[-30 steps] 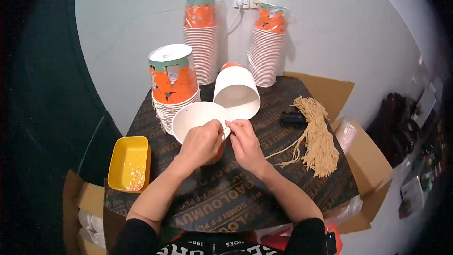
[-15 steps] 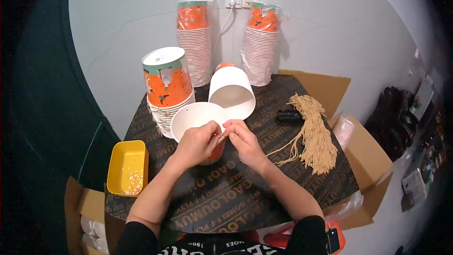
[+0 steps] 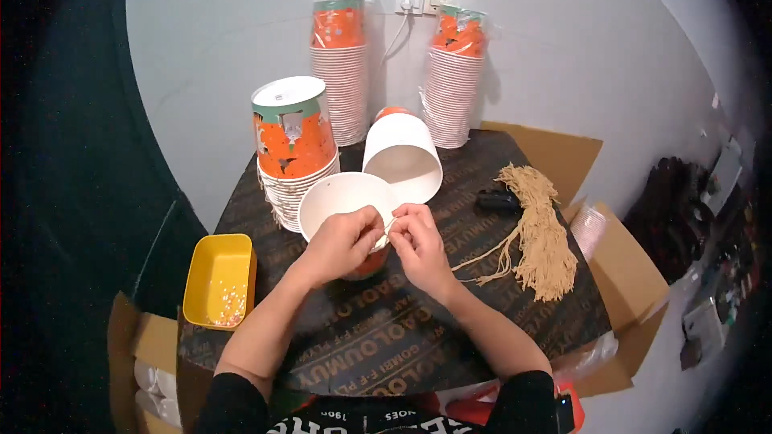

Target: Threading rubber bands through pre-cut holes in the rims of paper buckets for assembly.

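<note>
Pale string (image 3: 389, 230) at near right rim of open cup (image 3: 338, 193); cup mouth up on tabletop (image 3: 346, 345), before tipped cup (image 3: 400, 157). I have left hand (image 3: 346, 243) and right hand (image 3: 420, 249) both pinching string, each grip closed on it. I'd pull gently, evenly; short span between fingertips; no pressing rim, since paper likely dents.

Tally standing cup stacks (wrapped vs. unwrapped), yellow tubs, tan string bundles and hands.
Wrapped cup stacks: 2
Unwrapped cup stack: 1
Yellow tub: 1
Tan string bundle: 1
Hands: 2 (left hand, right hand)
Total: 7
</note>
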The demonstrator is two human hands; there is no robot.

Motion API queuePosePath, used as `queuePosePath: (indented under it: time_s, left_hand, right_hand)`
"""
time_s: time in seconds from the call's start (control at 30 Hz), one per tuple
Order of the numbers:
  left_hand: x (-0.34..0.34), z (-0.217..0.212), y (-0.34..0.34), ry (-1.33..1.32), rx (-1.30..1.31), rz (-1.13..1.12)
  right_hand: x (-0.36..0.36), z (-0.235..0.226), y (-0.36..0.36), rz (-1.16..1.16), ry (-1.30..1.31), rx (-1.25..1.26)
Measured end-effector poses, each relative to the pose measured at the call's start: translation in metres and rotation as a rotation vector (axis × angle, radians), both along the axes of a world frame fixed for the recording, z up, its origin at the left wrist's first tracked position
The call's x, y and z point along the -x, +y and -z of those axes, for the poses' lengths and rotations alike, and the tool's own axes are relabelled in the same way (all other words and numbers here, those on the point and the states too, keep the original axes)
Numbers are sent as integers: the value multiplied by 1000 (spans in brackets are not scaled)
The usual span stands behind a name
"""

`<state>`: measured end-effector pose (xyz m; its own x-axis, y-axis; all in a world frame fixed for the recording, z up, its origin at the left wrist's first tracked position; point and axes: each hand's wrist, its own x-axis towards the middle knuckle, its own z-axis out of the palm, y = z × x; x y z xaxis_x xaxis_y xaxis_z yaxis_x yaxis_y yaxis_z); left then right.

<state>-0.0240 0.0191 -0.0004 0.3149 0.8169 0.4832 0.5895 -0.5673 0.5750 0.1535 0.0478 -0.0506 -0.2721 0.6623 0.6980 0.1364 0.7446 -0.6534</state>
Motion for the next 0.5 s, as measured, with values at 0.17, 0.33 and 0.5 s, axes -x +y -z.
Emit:
queuePosePath:
  time_s: [0.17, 0.33, 0.5]
  left_hand:
    - [1, 4, 3, -85, 60, -55]
    - [4, 7, 7, -88, -17, -223]
    - [5, 9, 11, -98, -15, -247]
  right_hand:
    - [0, 1, 0, 77, -56, -252]
    - [1, 1, -6, -3, -117, -377]
    - [1, 0, -6, -51, -240, -432]
